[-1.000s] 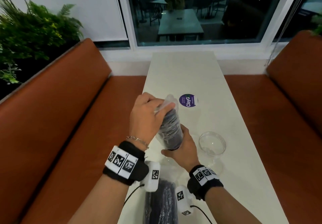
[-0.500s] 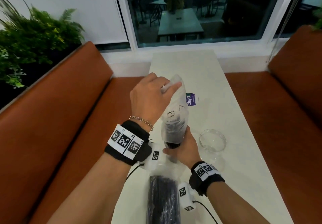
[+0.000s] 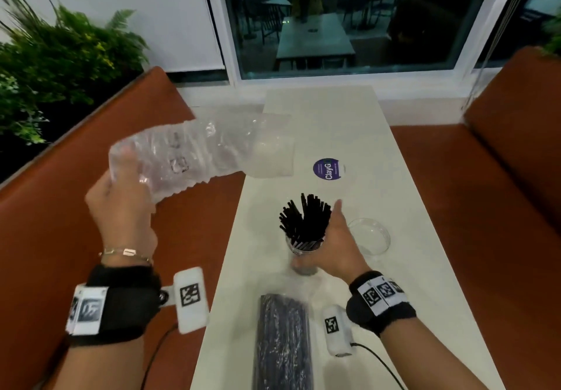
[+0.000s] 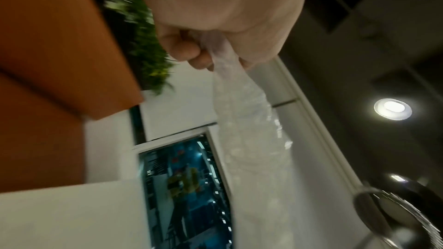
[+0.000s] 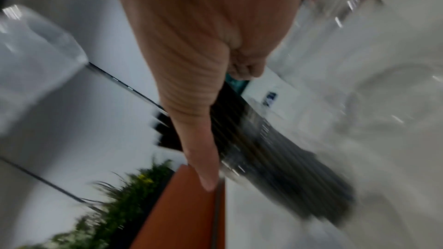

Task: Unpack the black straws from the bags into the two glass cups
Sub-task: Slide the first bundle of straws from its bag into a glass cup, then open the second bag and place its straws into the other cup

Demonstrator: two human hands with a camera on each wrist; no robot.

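my left hand (image 3: 121, 207) pinches the closed end of the empty clear bag (image 3: 206, 150), fingers curled tight on the crumpled plastic, as the left wrist view shows, and holds it up and off to its own side so the loose open mouth trails toward the middle of the bench (image 3: 334, 122) without catching the straw tips. my right hand (image 3: 331, 247) is wrapped round the first glass cup (image 3: 302, 253), thumb up along the bundle; i judge it is there to steady the cup, since a tall load in a narrow glass could tip. the black straws (image 3: 303, 219) stand in that cup just beside my right thumb, their long axis close to upright, lower ends down in the glass and free ends fanned upward and leaning a little away from me; the right wrist view is too blurred to add more. the second glass cup (image 3: 368, 236) sits just beyond my right hand on its outer side, with nothing in it as far as i can see. the second bag of straws (image 3: 283, 341) lies flat on the bench between my 2 wrists, still full, its long axis running from me toward the filled cup. by my reckoning 1 of 2 bags is done; next the empty bag wants dropping aside and the full one opening over the second cup.
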